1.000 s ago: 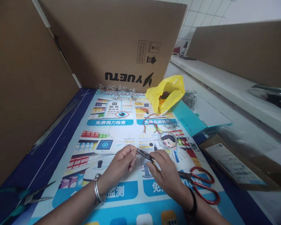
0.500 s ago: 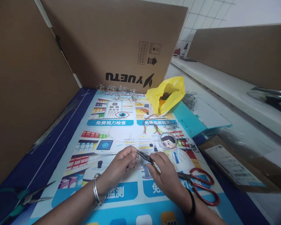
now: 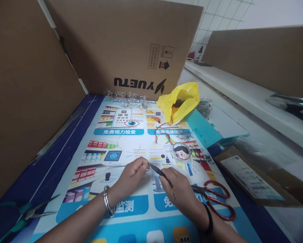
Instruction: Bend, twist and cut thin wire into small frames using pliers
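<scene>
My left hand (image 3: 134, 172) is closed in a pinch on thin wires (image 3: 114, 166), whose loose ends stick out to the left. In my right hand (image 3: 178, 185) is a pair of pliers (image 3: 156, 168), its handles wrapped by my fingers. The jaws look closed and their tip meets my left fingertips. What lies between the jaws is too small to make out. Close to my right wrist lie red-handled scissors (image 3: 218, 199), partly behind the hand. Beyond my hands a fine wire loop (image 3: 128, 146) rests on the printed mat (image 3: 141, 219).
Cardboard panels (image 3: 111, 40) rise at the back and left. A yellow bag (image 3: 178, 103), coloured threads (image 3: 163, 135), a round dish (image 3: 181, 152) and a turquoise box (image 3: 204, 130) lie beyond my hands. Green-handled pliers (image 3: 27, 216) rest at left; a brown package (image 3: 262, 179) sits at right.
My right hand has rolled on the pliers, so their handles now hide under the fingers. The left hand keeps its pinch and has shifted slightly.
</scene>
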`<state>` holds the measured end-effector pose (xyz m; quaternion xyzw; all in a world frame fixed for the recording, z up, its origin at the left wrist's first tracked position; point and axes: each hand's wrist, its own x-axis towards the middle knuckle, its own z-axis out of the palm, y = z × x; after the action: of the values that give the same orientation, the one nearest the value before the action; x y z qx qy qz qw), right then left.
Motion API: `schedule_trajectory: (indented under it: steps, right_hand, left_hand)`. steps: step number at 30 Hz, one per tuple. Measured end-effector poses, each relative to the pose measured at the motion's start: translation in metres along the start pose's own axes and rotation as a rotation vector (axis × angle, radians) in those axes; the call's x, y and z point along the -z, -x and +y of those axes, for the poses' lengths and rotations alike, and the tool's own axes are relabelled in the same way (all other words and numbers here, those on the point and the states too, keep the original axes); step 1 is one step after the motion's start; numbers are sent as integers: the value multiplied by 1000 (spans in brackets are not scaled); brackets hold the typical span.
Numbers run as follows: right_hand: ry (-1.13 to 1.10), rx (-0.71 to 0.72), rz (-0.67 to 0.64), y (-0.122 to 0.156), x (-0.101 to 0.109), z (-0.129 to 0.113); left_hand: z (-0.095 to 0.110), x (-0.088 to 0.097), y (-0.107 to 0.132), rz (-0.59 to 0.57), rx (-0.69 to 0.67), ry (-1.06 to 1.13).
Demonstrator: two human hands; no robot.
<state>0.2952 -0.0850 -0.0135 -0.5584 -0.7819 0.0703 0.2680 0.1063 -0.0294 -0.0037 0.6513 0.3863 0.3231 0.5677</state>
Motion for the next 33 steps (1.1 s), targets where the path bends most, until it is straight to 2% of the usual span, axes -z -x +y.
schedule_trajectory:
  steps: [5,11,20,23,27,33]
  right_hand:
    - [-173,-118,-144,-2,7,-3]
    - [-289,-208,-187,-3,7,-7]
    - [-831,-453,-349,4,7,-4]
    - [-913,-486,-355,4,7,-5]
    - [-1016,-543,-355,3,7,-6]
    - [-1250,-577,-367,5,3,-1]
  left_hand:
    - [-1,1,0,36,-107,-274]
    - [0,0,0,141,-52,-206]
    - [-10,-1,0,123,-147,-293]
    - [-18,0,-1,143,-244,-415]
    - [-26,3,-2,146,-451,-660]
    - [-24,10,-3,106,-662,-907]
